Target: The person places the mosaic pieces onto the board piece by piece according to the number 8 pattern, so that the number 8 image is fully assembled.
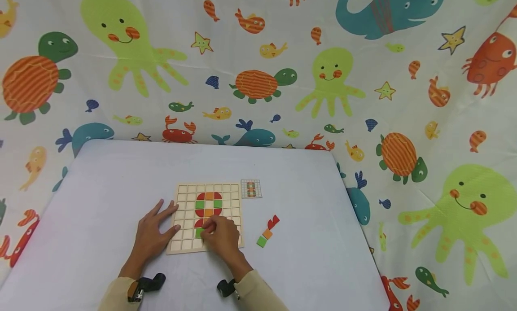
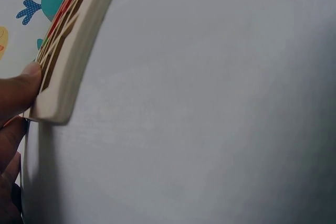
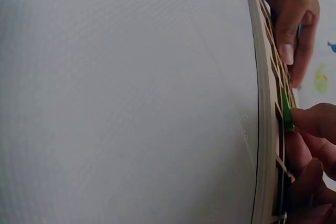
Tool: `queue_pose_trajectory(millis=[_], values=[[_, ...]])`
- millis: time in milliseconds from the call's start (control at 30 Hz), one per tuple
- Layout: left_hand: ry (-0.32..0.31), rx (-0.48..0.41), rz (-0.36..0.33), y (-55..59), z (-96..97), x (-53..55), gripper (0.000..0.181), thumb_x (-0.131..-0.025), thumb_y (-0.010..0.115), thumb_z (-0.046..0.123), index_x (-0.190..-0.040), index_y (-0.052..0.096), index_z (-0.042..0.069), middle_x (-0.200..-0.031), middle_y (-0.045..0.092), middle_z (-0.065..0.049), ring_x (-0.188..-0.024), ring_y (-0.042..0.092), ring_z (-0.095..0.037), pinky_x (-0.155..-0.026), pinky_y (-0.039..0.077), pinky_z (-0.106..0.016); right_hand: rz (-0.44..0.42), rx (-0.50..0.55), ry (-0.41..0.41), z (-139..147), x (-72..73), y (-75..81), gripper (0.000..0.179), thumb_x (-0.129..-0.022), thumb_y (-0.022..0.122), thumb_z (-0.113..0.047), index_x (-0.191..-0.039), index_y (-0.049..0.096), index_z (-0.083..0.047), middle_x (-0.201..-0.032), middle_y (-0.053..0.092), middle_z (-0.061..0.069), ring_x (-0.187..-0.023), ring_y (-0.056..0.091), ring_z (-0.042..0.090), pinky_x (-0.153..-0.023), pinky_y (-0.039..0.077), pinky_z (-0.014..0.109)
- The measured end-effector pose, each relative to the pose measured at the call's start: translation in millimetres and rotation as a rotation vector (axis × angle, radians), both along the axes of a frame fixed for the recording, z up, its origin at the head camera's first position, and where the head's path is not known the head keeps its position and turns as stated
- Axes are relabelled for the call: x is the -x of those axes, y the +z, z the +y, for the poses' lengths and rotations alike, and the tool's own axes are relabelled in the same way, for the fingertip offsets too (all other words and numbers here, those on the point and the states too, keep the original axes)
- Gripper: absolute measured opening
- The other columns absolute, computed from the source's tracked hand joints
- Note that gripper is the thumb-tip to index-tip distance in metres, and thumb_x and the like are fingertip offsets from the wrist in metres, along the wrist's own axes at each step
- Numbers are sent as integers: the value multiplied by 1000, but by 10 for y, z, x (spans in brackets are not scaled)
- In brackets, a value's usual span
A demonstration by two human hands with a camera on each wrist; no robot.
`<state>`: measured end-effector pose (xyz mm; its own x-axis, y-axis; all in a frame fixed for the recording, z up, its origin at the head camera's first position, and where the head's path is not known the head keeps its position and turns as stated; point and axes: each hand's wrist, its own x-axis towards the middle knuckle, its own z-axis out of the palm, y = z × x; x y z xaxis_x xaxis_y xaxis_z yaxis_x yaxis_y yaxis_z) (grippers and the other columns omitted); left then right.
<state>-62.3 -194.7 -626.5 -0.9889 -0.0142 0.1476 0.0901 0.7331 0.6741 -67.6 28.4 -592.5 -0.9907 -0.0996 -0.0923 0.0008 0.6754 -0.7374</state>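
A square wooden grid board lies on the table, with red, orange and green tiles set in its middle columns. My left hand rests at the board's left edge, fingers spread, thumb and a fingertip on the border cells. In the left wrist view its thumb lies over the board's corner. My right hand bends over the lower middle of the board. Its fingertips pinch a green square tile, which looks tilted in the right wrist view. The hand hides the cells beneath it.
A small pattern card touches the board's upper right side. To the right lie loose tiles: two red pieces, an orange square and a green square. A sea-animal curtain hangs behind the white table.
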Motion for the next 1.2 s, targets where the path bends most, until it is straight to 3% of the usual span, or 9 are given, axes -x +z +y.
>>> queue_pose_trajectory(millis=[267,533,833,1200], values=[[0,5,8,-4,-3,-1,63,-89,82,24,-147,62,8,-157,54,-22,-155,35,-50,-113,26,-81,53,-33,29,-44,-20,-46,9,-88,87,-23,-87,78,-24,-67,61,-19,-67,51,-6,-57,39,19],[1,5,10,-6,-12,6,63,-89,82,23,-147,62,9,-158,53,-23,-155,35,-51,-113,26,-81,53,62,22,80,-8,-17,10,-88,89,-21,-93,81,-26,-73,69,-20,-73,56,-7,-64,41,17],[2,-1,28,-3,-8,9,62,-88,82,22,-146,63,8,-157,55,-24,-155,35,-50,-113,27,-81,41,155,-13,510,-2,95,14,-88,88,-20,-100,82,-22,-79,71,-13,-69,52,1,-59,44,17],[-5,-9,27,7,2,3,62,-88,82,22,-146,63,8,-156,55,-23,-156,35,-50,-113,26,-81,-7,164,-85,1168,-59,98,20,-85,88,-14,-103,83,-21,-78,73,-8,-65,52,7,-56,44,20]])
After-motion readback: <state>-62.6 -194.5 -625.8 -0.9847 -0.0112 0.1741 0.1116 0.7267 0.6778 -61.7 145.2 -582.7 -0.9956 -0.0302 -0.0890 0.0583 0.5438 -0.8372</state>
